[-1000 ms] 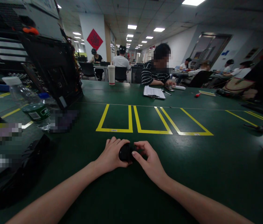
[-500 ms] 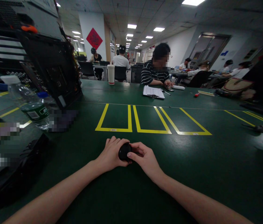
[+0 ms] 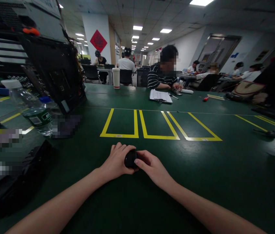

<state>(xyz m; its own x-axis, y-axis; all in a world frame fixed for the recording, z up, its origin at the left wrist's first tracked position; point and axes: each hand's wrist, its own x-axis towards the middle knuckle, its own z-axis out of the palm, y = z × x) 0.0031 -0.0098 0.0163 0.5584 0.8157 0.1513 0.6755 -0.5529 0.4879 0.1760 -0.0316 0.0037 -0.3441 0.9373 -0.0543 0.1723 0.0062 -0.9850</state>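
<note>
A small rounded black object (image 3: pixel 130 159) rests low over the green table (image 3: pixel 201 175), held between both of my hands. My left hand (image 3: pixel 116 161) wraps round its left side with the fingers curled over the top. My right hand (image 3: pixel 152 167) closes on its right side, thumb pressed against the front. Most of the object is hidden by my fingers. Three yellow taped boxes (image 3: pixel 159 128) lie just beyond my hands.
A water bottle (image 3: pixel 31 109) and an open black computer case (image 3: pixel 54 70) stand at the left. A black part (image 3: pixel 18 182) lies at the near left. A person in a striped shirt (image 3: pixel 163 74) sits across the table by a clipboard (image 3: pixel 160 96). Tools (image 3: pixel 272 133) lie at the right.
My right hand has closed in from an open pinch beside the black object to a grip against it. My left hand has stayed where it was.
</note>
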